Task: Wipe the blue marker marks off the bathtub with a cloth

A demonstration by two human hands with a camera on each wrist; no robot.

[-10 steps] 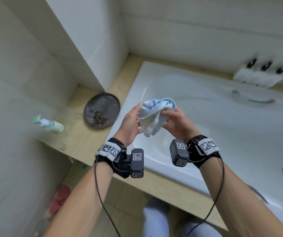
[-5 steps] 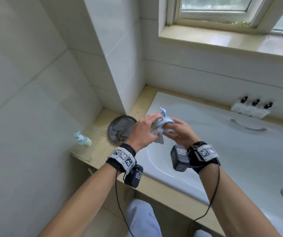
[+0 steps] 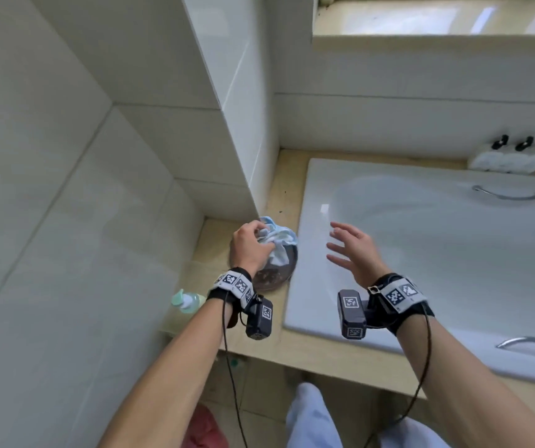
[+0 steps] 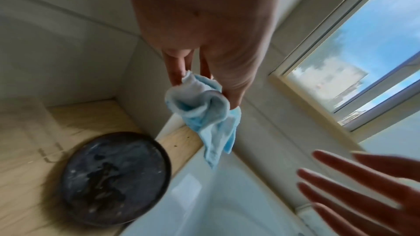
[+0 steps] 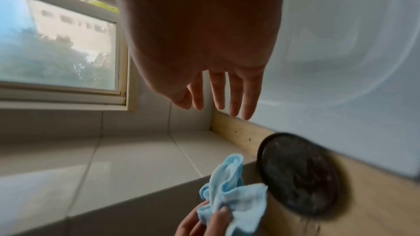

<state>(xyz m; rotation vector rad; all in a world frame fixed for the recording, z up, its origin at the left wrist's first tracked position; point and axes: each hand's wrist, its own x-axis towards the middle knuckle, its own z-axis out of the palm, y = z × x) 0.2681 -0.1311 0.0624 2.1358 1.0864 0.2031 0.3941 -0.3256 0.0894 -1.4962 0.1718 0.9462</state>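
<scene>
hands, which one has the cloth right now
The left hand pinches the bunched blue cloth above the dark round dish; the right hand is spread open, holding nothing.

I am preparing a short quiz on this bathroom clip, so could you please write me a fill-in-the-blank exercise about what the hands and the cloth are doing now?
1. The light blue cloth is held by the ____ hand.
2. The right hand hovers with its fingers ____.
3. The cloth hangs above a dark round ____ on the ledge.
4. The right hand is over the white ____.

Missing words: left; spread; dish; bathtub
</scene>
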